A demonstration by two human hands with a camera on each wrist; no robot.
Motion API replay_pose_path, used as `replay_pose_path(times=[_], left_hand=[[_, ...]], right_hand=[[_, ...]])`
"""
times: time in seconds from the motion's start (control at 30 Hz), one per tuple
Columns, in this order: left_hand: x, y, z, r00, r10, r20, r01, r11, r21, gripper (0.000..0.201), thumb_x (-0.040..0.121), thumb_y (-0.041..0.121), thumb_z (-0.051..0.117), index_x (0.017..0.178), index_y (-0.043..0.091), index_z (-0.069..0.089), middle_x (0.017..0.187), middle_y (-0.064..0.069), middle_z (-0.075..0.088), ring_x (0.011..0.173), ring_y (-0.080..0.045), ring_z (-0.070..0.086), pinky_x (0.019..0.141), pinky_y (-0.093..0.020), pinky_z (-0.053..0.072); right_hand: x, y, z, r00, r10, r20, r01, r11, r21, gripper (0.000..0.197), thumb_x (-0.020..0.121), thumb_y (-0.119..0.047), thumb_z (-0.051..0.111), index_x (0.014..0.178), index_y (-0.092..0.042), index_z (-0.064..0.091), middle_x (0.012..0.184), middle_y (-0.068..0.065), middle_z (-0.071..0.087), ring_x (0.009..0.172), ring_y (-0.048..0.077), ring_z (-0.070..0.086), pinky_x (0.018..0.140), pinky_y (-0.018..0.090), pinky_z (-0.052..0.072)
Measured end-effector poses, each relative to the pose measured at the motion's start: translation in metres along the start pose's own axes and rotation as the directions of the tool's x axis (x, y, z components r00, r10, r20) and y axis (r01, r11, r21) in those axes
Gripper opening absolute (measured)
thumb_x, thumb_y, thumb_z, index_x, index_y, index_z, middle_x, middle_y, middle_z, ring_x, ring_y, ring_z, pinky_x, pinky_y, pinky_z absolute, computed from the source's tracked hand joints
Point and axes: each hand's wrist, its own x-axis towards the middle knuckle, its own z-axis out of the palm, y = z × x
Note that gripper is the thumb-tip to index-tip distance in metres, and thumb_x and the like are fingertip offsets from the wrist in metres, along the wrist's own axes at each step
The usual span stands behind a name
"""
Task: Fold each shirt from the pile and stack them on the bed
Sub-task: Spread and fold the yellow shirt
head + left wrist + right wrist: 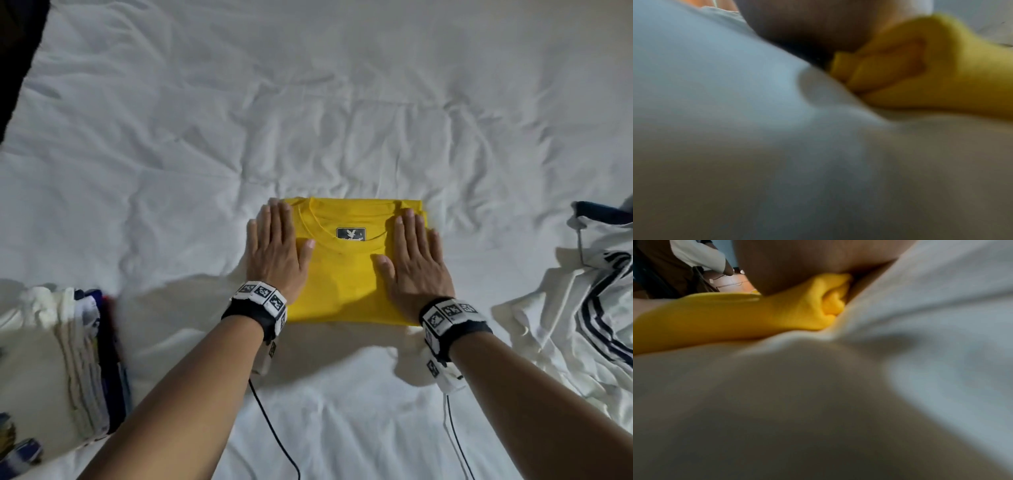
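A yellow shirt (346, 274) lies folded into a rectangle on the white bed sheet (308, 120), collar and dark label facing up. My left hand (275, 245) lies flat on its left edge, fingers straight and together. My right hand (416, 251) presses flat on its right side in the same way. In the left wrist view the yellow shirt (931, 78) bunches under the palm, blurred. The right wrist view shows the yellow shirt (756, 313) squeezed beneath the heel of the hand against the white sheet (900, 321).
A stack of folded shirts (82, 370) sits at the left near edge of the bed. A loose white shirt with dark stripes (589, 308) lies crumpled at the right. Two thin cables (274, 428) trail from my wrists across the sheet.
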Motion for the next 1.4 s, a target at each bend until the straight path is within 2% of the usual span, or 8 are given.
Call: replay_pose_path(times=[0.17,0.33,0.5,0.6,0.77,0.93,1.2,1.4], left_hand=[[-0.018,0.001,-0.012,0.987,-0.105,-0.123,0.099,0.994,-0.054,0.075,0.105,0.051,0.016,0.162,0.002,0.008,0.170,-0.021,0.000,0.157,-0.038,-0.001,0.124,-0.061,0.006],[-0.064,0.040,0.005,0.981,0.173,-0.087,-0.173,0.985,0.009,0.075,0.104,0.051,0.025,0.163,0.007,0.009,0.170,-0.020,-0.003,0.158,-0.035,-0.004,0.123,-0.064,0.008],[-0.075,0.021,0.015,0.996,-0.073,-0.050,0.070,0.996,-0.060,0.074,0.106,0.048,0.026,0.162,0.004,0.007,0.168,-0.027,0.001,0.154,-0.044,0.013,0.120,-0.062,0.020],[-0.083,0.017,0.002,0.984,-0.142,-0.112,0.110,0.962,-0.251,0.067,0.103,0.043,0.034,0.163,0.018,0.015,0.159,-0.020,0.033,0.140,-0.040,0.036,0.110,-0.057,0.034],[-0.080,0.024,-0.012,0.973,-0.231,-0.009,0.147,0.648,-0.747,0.037,0.101,0.040,0.046,0.139,0.040,0.046,0.132,-0.002,0.059,0.118,-0.022,0.052,0.101,-0.041,0.042],[-0.080,0.021,-0.019,0.967,-0.244,0.068,0.171,0.432,-0.886,0.019,0.098,0.011,0.057,0.106,0.027,0.064,0.090,0.010,0.065,0.071,-0.006,0.052,0.070,-0.029,0.042],[-0.133,-0.002,-0.086,0.955,-0.269,0.129,0.206,0.281,-0.937,0.016,0.080,0.026,0.061,0.089,0.031,0.073,0.099,0.006,0.074,0.086,-0.011,0.061,0.075,-0.024,0.046],[-0.205,-0.052,-0.155,0.912,-0.395,0.111,0.216,0.232,-0.948,0.025,0.092,-0.001,0.064,0.087,0.021,0.075,0.092,0.003,0.072,0.085,-0.003,0.059,0.072,-0.009,0.041]], right_hand=[[-0.021,-0.003,-0.007,0.986,0.131,-0.108,-0.116,0.984,0.135,0.076,0.106,-0.055,0.009,0.160,-0.004,-0.008,0.168,0.015,-0.015,0.156,0.028,-0.016,0.127,0.048,0.000],[-0.051,-0.050,0.003,0.989,0.000,-0.145,0.025,0.986,0.167,0.070,0.106,-0.052,0.024,0.163,-0.015,0.010,0.170,0.016,-0.004,0.157,0.033,-0.009,0.127,0.053,0.002],[-0.063,-0.039,0.019,0.981,0.166,-0.101,-0.138,0.960,0.244,0.066,0.106,-0.056,0.020,0.164,-0.029,0.004,0.170,0.011,-0.012,0.156,0.031,-0.012,0.127,0.052,0.001],[-0.069,-0.031,0.011,0.945,0.306,-0.113,-0.240,0.887,0.395,0.065,0.107,-0.051,0.036,0.163,-0.030,0.012,0.170,0.014,0.006,0.155,0.035,0.009,0.122,0.055,0.018],[-0.071,-0.033,0.005,0.918,0.390,-0.077,-0.238,0.693,0.680,0.049,0.100,-0.029,0.061,0.146,-0.029,0.048,0.129,0.013,0.052,0.114,0.034,0.050,0.099,0.041,0.039],[-0.073,-0.037,-0.011,0.902,0.413,0.125,-0.312,0.426,0.849,0.041,0.097,-0.016,0.062,0.132,-0.035,0.055,0.129,0.005,0.064,0.106,0.026,0.062,0.080,0.031,0.045],[-0.120,-0.069,-0.075,0.912,0.392,0.123,-0.274,0.357,0.893,0.043,0.097,-0.009,0.060,0.138,-0.021,0.057,0.134,0.009,0.061,0.121,0.026,0.057,0.096,0.032,0.046],[-0.164,-0.139,-0.140,0.958,0.259,0.125,-0.219,0.375,0.901,0.042,0.097,-0.012,0.060,0.138,-0.020,0.058,0.135,0.008,0.061,0.125,0.025,0.055,0.100,0.032,0.043]])
